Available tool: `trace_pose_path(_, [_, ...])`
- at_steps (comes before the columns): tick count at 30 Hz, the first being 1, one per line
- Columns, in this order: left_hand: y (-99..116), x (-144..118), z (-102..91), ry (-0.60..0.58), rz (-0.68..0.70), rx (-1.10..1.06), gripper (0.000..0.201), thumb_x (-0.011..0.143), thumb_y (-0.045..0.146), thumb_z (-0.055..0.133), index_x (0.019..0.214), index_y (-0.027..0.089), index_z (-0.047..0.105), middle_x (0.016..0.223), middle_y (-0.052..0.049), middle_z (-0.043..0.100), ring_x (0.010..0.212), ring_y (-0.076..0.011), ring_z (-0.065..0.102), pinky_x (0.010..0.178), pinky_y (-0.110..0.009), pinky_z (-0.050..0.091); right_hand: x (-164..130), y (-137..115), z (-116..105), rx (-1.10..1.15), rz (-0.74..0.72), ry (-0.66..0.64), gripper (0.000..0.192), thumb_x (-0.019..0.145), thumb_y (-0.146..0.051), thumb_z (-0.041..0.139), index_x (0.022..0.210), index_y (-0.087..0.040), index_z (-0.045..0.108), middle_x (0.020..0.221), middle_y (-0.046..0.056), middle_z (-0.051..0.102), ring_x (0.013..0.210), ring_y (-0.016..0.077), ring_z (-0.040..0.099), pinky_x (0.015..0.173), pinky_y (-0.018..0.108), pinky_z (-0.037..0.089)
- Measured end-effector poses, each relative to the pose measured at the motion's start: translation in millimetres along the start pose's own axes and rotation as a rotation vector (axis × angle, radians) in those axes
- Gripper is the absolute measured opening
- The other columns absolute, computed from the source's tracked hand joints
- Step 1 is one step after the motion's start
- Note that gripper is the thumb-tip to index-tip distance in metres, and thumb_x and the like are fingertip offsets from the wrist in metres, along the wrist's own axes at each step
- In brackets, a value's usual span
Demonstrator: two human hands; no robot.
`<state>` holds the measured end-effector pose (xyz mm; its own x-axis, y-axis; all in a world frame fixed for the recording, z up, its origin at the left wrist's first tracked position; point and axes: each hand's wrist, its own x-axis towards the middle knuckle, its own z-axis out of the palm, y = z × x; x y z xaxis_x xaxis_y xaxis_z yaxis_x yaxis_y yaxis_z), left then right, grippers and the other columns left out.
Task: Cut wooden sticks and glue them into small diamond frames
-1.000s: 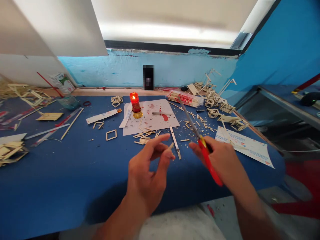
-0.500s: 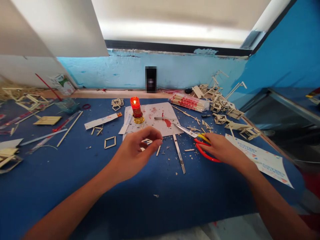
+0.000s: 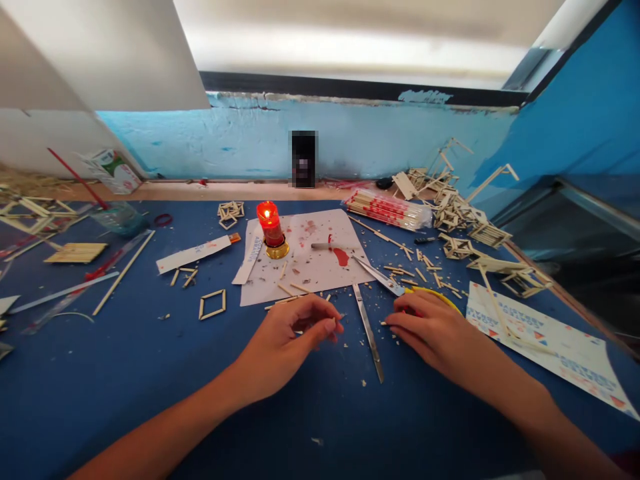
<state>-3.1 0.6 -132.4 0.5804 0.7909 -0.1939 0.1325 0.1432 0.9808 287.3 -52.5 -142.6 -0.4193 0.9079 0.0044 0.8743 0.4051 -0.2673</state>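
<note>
My left hand (image 3: 295, 340) is raised over the middle of the blue table, thumb and fingers curled into a pinch; whatever is between the fingertips is too small to make out. Thin wooden sticks (image 3: 285, 301) lie just behind it. At right, my right hand (image 3: 423, 327) is low to the table, its fingertips closed at a short bit of wooden stick (image 3: 384, 324). Scissors (image 3: 383, 277) with yellow and red handles lie behind that hand, which partly hides the handles. Between both hands rests a narrow metal knife (image 3: 367, 330).
A lit red candle (image 3: 273, 230) on a gold base stands on stained white paper (image 3: 320, 230). A stick square (image 3: 213, 305) lies at left. Bagged sticks (image 3: 387, 210), stick frames (image 3: 457, 213) and printed paper (image 3: 540, 333) are at right; a cup (image 3: 117, 217) stands far left.
My right hand has released the scissors onto the table and moved down to the short stick bit. The left hand remains pinched, a little lower in view. The view has shifted slightly.
</note>
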Motion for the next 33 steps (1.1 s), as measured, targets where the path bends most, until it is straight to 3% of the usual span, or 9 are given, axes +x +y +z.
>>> trace_pose_path(3, [-1,-1,0.2,0.010,-0.008,-0.025,0.014,0.100,0.032,0.066,0.100,0.019,0.069,0.092,-0.002,0.076,0.082,-0.0124,0.070,0.070,-0.023,0.050,10,2,7,0.039,-0.028,-0.079,0.027,0.109,-0.021,0.044,0.100,-0.017,0.069,0.105,0.011,0.064,0.097,0.0265,0.061,0.090,0.048,0.052])
trace_pose_path(9, [14,-2,2.3,0.029,0.022,-0.048,0.014,0.098,0.033,0.069,0.099,0.019,0.071,0.090,-0.001,0.074,0.084,-0.0126,0.071,0.071,-0.022,0.053,21,13,17,0.106,-0.068,-0.121,0.027,0.110,-0.025,0.040,0.101,-0.017,0.064,0.105,0.010,0.063,0.098,0.0270,0.058,0.095,0.051,0.049])
trace_pose_path(12, [38,-1,3.8,0.042,0.096,-0.092,0.011,0.097,0.031,0.072,0.096,0.020,0.074,0.086,0.000,0.073,0.079,-0.0095,0.068,0.070,-0.018,0.054,25,14,-1,0.171,-0.068,-0.117,0.024,0.110,-0.024,0.040,0.102,-0.019,0.062,0.104,0.008,0.065,0.095,0.0236,0.061,0.091,0.043,0.053])
trace_pose_path(15, [70,2,6.2,0.064,0.191,-0.184,0.006,0.095,0.026,0.074,0.093,0.021,0.077,0.082,0.002,0.074,0.071,-0.0073,0.066,0.065,-0.014,0.056,31,7,-43,0.237,-0.043,-0.091,0.021,0.111,-0.028,0.039,0.108,-0.022,0.060,0.098,0.004,0.068,0.083,0.0170,0.065,0.074,0.029,0.056])
trace_pose_path(17, [93,3,7.9,0.088,0.244,-0.226,0.004,0.094,0.022,0.075,0.092,0.021,0.079,0.080,0.002,0.075,0.071,-0.0079,0.069,0.063,-0.014,0.058,35,-4,-78,0.294,-0.074,-0.027,0.019,0.110,-0.031,0.043,0.105,-0.025,0.060,0.089,-0.001,0.068,0.075,0.0136,0.064,0.067,0.024,0.054])
trace_pose_path(22, [134,1,10.2,0.121,0.319,-0.304,0.006,0.088,0.019,0.082,0.093,0.023,0.082,0.087,0.001,0.080,0.081,-0.0114,0.076,0.075,-0.017,0.064,51,-51,-133,0.712,-0.136,0.646,0.005,0.099,-0.027,0.068,0.096,-0.030,0.068,0.082,-0.005,0.068,0.068,0.0109,0.065,0.060,0.018,0.053])
trace_pose_path(24, [138,1,10.4,0.103,0.344,-0.378,0.008,0.087,0.017,0.083,0.093,0.023,0.083,0.086,0.001,0.081,0.080,-0.0116,0.077,0.079,-0.018,0.065,61,-67,-136,0.840,-0.152,0.672,0.006,0.097,-0.025,0.072,0.097,-0.031,0.071,0.086,-0.005,0.071,0.073,0.0101,0.069,0.065,0.017,0.057])
trace_pose_path(27, [135,4,9.7,0.060,0.366,-0.486,0.011,0.088,0.014,0.082,0.095,0.023,0.084,0.083,0.000,0.082,0.078,-0.0107,0.078,0.078,-0.015,0.064,74,-81,-129,0.970,-0.202,0.587,0.007,0.098,-0.022,0.072,0.097,-0.029,0.071,0.084,-0.006,0.072,0.075,0.0092,0.072,0.070,0.015,0.060])
trace_pose_path(33, [125,11,2.9,0.023,0.356,-0.526,0.014,0.091,0.012,0.079,0.098,0.023,0.084,0.084,0.000,0.083,0.078,-0.0096,0.078,0.078,-0.014,0.063,80,-83,-119,1.043,-0.173,0.565,0.013,0.097,-0.018,0.072,0.099,-0.030,0.072,0.087,-0.007,0.075,0.077,0.0067,0.074,0.071,0.010,0.060])
